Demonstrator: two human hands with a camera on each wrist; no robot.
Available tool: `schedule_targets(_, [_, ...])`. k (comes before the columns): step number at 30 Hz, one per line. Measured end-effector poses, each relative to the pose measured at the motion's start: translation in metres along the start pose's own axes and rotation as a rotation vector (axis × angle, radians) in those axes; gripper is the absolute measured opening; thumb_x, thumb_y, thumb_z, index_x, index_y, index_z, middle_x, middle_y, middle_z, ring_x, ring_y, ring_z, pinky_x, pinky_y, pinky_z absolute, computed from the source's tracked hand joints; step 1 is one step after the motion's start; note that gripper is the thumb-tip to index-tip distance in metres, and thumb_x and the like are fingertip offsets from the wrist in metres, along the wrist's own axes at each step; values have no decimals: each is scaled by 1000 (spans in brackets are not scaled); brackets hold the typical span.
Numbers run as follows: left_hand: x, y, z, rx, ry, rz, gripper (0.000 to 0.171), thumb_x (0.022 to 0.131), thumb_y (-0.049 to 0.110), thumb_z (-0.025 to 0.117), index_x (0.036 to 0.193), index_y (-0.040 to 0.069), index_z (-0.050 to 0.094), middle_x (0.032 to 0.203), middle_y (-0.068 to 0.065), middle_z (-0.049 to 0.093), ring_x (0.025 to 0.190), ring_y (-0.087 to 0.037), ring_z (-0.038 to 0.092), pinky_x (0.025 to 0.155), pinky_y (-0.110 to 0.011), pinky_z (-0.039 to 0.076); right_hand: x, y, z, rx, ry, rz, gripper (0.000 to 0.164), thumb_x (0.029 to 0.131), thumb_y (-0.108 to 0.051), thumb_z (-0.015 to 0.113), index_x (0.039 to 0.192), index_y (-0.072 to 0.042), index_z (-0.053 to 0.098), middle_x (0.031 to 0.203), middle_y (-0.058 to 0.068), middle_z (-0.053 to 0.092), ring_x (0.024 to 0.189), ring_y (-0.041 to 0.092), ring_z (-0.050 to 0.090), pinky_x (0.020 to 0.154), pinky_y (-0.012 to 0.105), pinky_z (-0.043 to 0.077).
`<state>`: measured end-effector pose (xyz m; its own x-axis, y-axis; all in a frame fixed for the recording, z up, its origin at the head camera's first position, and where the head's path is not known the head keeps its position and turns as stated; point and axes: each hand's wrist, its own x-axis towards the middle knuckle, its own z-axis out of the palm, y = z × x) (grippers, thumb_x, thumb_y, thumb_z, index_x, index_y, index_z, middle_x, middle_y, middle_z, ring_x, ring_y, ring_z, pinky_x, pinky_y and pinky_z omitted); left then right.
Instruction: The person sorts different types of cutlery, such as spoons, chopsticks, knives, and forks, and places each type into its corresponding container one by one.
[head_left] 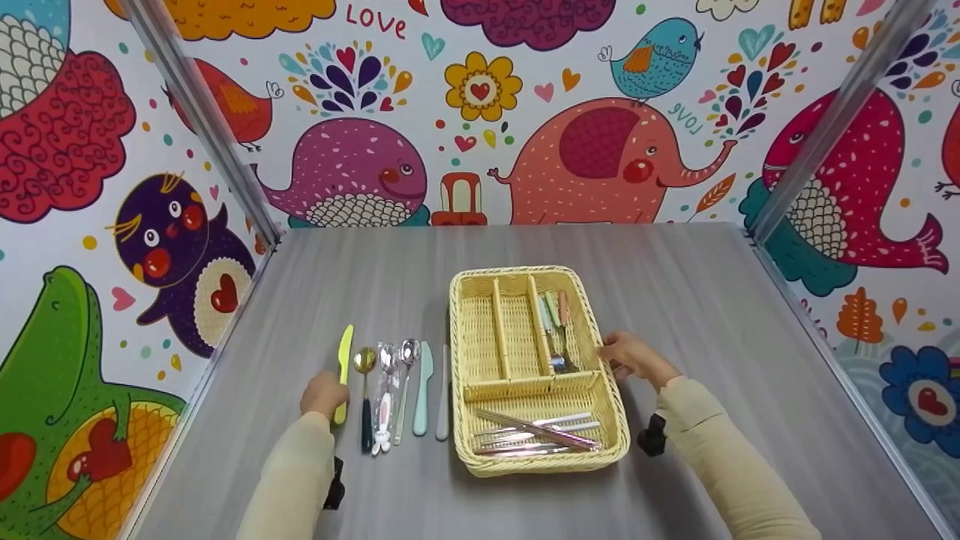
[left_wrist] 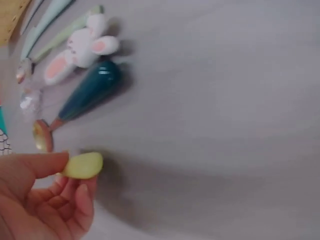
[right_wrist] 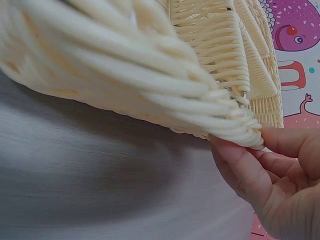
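Note:
My left hand [head_left: 324, 395] pinches the handle of a yellow-green knife [head_left: 345, 352] between thumb and fingers, at the left end of a row of cutlery. In the left wrist view the handle end [left_wrist: 86, 165] pokes out past my fingertips. Just right of it lies a gold spoon with a dark teal handle [head_left: 366, 420]. My right hand [head_left: 637, 355] grips the right rim of a woven cream basket [head_left: 457, 322], thumb on top and fingers beneath the edge, as the right wrist view shows. Dividers split the basket into compartments.
Beside the gold spoon lie a wrapped bunny-handled spoon [head_left: 384, 412], another spoon [head_left: 409, 352], a mint knife [head_left: 423, 390] and a grey handle [head_left: 442, 405]. Several metal chopsticks [head_left: 540, 431] fill the basket's front compartment; colourful-handled cutlery [head_left: 553, 315] lies in the right one. Patterned walls enclose the table.

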<state>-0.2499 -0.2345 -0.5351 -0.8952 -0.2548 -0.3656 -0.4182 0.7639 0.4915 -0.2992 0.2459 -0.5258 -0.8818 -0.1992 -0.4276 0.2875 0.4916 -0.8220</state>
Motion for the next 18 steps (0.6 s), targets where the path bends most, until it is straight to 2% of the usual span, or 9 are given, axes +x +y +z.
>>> schedule_targets(4, [7,30,-7,-99,65,53,16,85,10,53,82,-5,57,69,-8,49,63,-19,45,53,-27,39,1,0,0,6,3,7,23,92,-8,47,105,10,52,71,1,54,53,8,52,43,20,45])
schedule_targets(9, [11,85,-6,-246,90,167,22,85,10,56,95,-9,62,77,-11,58,65,-17,50,56,-24,42,0,1,1,25,-6,6,24,92,-8,46,106,12,52,69,1,57,52,8,53,43,21,45])
schedule_targets(12, [10,119,5,-359,49,218,22,84,10,60,97,-8,63,78,-10,60,61,-13,51,53,-22,46,0,2,1,28,-1,-1,23,92,-8,46,103,11,52,68,0,56,51,7,52,43,21,45])
schedule_targets(14, [9,139,16,-426,-1,227,21,83,9,61,97,-7,63,76,-10,61,54,-11,51,48,-22,47,-1,2,1,40,-6,-11,22,93,-7,45,102,11,52,68,1,56,52,7,53,43,20,45])
schedule_targets(16, [6,156,28,-434,-38,241,23,82,9,63,100,-6,62,78,-12,62,49,-10,51,44,-21,47,-1,2,2,53,-9,-20,19,92,-7,45,98,10,51,68,0,55,51,7,52,43,20,44])
schedule_targets(18, [4,167,40,-398,-52,265,26,81,7,64,102,-6,62,84,-15,63,46,-10,50,41,-20,45,-2,2,4,67,-13,-26,16,92,-6,44,96,8,51,66,0,53,50,7,51,42,20,43])
